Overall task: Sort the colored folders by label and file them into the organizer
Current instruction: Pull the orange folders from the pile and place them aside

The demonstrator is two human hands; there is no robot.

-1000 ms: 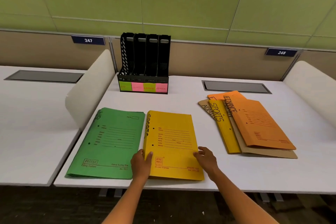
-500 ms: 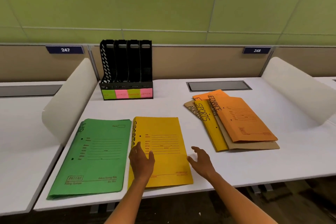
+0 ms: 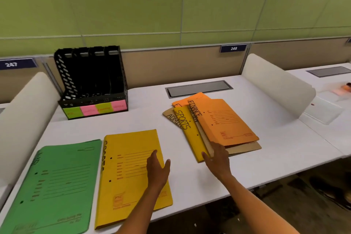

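The biggest change is at the right hand [image 3: 218, 159]: a second ago it lay at the near right corner of the laid-out yellow folder [image 3: 131, 173], and now it has crossed to the unsorted stack [image 3: 212, 125] toward the desk's right side, its fingers reaching onto the near ends of the yellow SPORTS folder [image 3: 187, 131] and the brown one beneath; whether they have closed on an edge I cannot tell, though they look extended, not clenched; the left hand [image 3: 157, 169] has slid from that folder's near left corner up onto its right half and lies flat and relaxed on it, grasping nothing; by my reading, the yellow folder is placed and the next pick from the stack is starting, with nothing filed yet.

Counted, largest first: one white desk [image 3: 275, 150]; two curved white dividers, at the desk's left [image 3: 24, 119] and right [image 3: 275, 85] edges; one black organizer [image 3: 91, 80] at the far left corner, with four slots and four sticky labels, alternately green and pink, all slots apparently without folders; two folders laid flat along the near edge, one green [image 3: 55, 184] and the yellow just beside it; at least four folders overlapping in the stack, two orange, one yellow, one brown; two hands.
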